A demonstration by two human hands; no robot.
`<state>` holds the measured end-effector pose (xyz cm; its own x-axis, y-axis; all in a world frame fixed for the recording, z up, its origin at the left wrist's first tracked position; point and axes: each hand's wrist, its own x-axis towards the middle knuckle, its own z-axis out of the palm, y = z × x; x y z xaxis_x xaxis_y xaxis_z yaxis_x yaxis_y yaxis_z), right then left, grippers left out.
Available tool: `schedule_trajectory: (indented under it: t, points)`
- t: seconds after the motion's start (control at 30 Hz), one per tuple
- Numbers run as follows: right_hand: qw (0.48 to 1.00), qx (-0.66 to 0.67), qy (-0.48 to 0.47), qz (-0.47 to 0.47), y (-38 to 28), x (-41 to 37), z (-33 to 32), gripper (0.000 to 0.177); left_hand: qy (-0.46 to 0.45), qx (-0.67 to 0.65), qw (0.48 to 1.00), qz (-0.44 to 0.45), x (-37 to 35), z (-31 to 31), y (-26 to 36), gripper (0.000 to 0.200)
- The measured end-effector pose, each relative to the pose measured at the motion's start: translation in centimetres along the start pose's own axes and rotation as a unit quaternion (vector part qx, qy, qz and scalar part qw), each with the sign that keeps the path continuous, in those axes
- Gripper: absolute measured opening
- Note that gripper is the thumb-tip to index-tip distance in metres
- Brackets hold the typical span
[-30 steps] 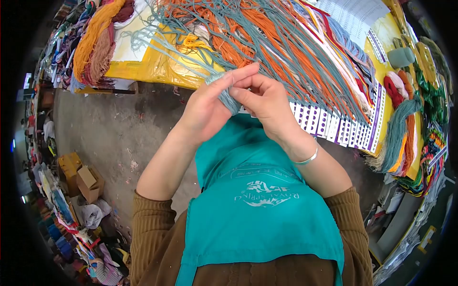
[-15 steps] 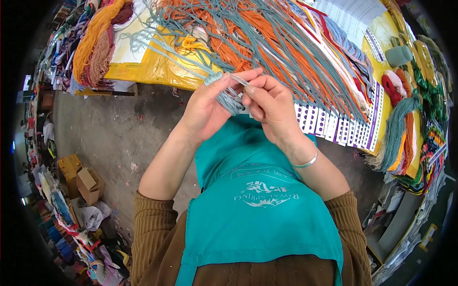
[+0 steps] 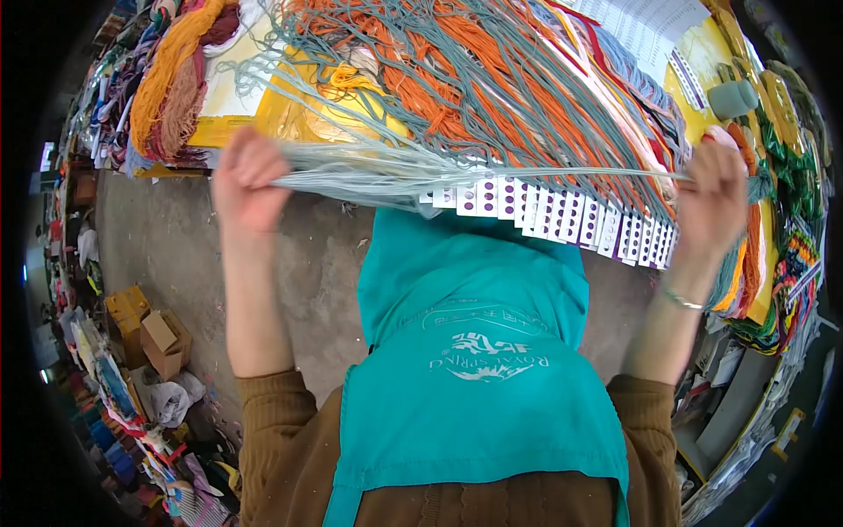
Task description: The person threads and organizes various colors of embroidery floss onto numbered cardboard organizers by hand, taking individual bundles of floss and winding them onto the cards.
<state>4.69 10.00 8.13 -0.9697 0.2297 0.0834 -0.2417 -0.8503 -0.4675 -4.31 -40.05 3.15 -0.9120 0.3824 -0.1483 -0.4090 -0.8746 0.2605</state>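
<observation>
A bundle of pale blue-grey embroidery thread (image 3: 369,176) stretches sideways in front of me, blurred by motion. At its left end my left hand (image 3: 250,180) is closed on the strands, held just off the table's front edge. My right hand (image 3: 713,198), far out to the right, is closed on a thin group of strands drawn taut from the bundle. Behind the stretched thread lie orange threads (image 3: 430,92) and grey-teal threads (image 3: 518,114) in long rows. Their near ends meet white cards with punched holes (image 3: 549,211).
The yellow-covered table (image 3: 219,132) carries an orange-yellow skein (image 3: 171,75), a printed sheet (image 3: 645,31) and a grey-green thread cone (image 3: 733,99). More coloured skeins (image 3: 799,263) hang at the right edge. Cardboard boxes (image 3: 165,341) stand on the floor at left.
My hands were together over the apron with the thread wound about the left one. They have moved far apart, left and right, and the thread is now pulled out between them.
</observation>
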Motion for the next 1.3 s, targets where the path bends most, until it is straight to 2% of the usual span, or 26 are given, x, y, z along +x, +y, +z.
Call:
schedule_trajectory:
  t: [0.03, 0.1, 0.17, 0.2, 0.27, 0.33, 0.37, 0.4, 0.43, 0.5, 0.53, 0.57, 0.6, 0.67, 0.7, 0.73, 0.8, 0.9, 1.03, 1.27, 1.3]
  points:
    - [0.998, -0.043, -0.034, -0.036, -5.2, 0.2, -2.6, 0.020, 0.011, 0.033, 0.998, 0.043, -1.0, -0.9, 2.8, 0.028]
    - [0.977, -0.148, 0.063, -0.138, -14.6, -0.7, -4.8, 0.015, 0.049, 0.095, 0.985, 0.134, -3.6, -2.7, 8.5, 0.030]
    - [0.920, -0.257, 0.157, -0.251, -23.9, -2.0, -7.2, 0.011, 0.062, 0.101, 0.972, 0.203, -6.7, -4.2, 13.8, 0.031]
    - [0.864, -0.326, 0.210, -0.320, -27.8, -2.7, -7.7, 0.009, 0.087, 0.118, 0.959, 0.243, -8.3, -4.6, 16.0, 0.032]
    - [0.699, -0.478, 0.312, -0.432, -32.9, -3.8, -7.2, 0.006, 0.087, 0.160, 0.933, 0.312, -11.0, -6.2, 20.7, 0.028]
    - [0.529, -0.609, 0.343, -0.481, -33.8, -3.7, -5.0, 0.006, 0.145, 0.201, 0.879, 0.407, -11.4, -4.0, 19.8, 0.025]
    - [0.471, -0.662, 0.318, -0.488, -32.7, -3.0, -3.7, 0.008, 0.174, 0.220, 0.846, 0.453, -11.3, -2.7, 19.1, 0.024]
    - [0.429, -0.707, 0.281, -0.487, -30.7, -2.1, -2.4, 0.009, 0.172, 0.230, 0.838, 0.463, -10.8, -1.9, 18.3, 0.019]
    - [0.398, -0.740, 0.240, -0.487, -28.3, -1.3, -1.2, 0.011, 0.140, 0.234, 0.870, 0.411, -10.2, -1.6, 17.2, 0.019]
    - [0.431, -0.792, 0.128, -0.414, -20.8, 0.5, 0.7, 0.015, 0.074, 0.239, 0.919, 0.303, -8.4, -1.2, 14.4, 0.020]
    - [0.455, -0.808, 0.074, -0.367, -16.4, 1.0, 1.5, 0.018, 0.091, 0.242, 0.931, 0.258, -6.9, -0.2, 10.7, 0.021]
    - [0.515, -0.808, 0.032, -0.286, -11.6, 1.3, 2.3, 0.020, 0.107, 0.244, 0.941, 0.211, -5.2, 0.9, 6.3, 0.022]
    - [0.612, -0.769, 0.012, -0.184, -6.4, 1.2, 2.7, 0.021, 0.098, 0.215, 0.961, 0.143, -4.1, 1.1, 3.1, 0.022]
    - [0.693, -0.715, -0.095, -0.010, 1.2, 0.7, 2.7, 0.017, 0.103, 0.177, 0.978, 0.032, -2.8, 0.9, -2.8, 0.020]
    - [0.716, -0.680, -0.141, 0.072, 4.6, 0.3, 2.4, 0.015, 0.117, 0.168, 0.979, -0.009, -2.3, 0.9, -5.4, 0.019]
    - [0.722, -0.655, -0.173, 0.138, 7.5, -0.1, 1.9, 0.014, 0.113, 0.219, 0.968, -0.044, -2.0, 0.8, -7.7, 0.019]
    - [0.722, -0.631, -0.193, 0.208, 11.4, -0.5, 0.8, 0.013, 0.101, 0.325, 0.935, -0.096, -1.6, 1.5, -11.4, 0.027]
    - [0.720, -0.621, -0.183, 0.250, 14.2, -0.4, -0.7, 0.014, 0.083, 0.431, 0.886, -0.152, -0.9, 3.0, -14.8, 0.035]
    - [0.659, -0.693, -0.196, 0.218, 15.3, 0.1, -2.0, 0.012, 0.108, 0.480, 0.849, -0.192, -0.3, 3.0, -16.8, 0.038]
    - [0.676, -0.693, -0.167, 0.189, 15.7, -0.2, -1.8, 0.014, 0.142, 0.476, 0.839, -0.222, 0.9, 3.6, -17.4, 0.038]
    - [0.677, -0.691, -0.166, 0.191, 15.7, -0.1, -1.8, 0.014, 0.125, 0.483, 0.837, -0.224, 1.1, 3.4, -17.6, 0.036]
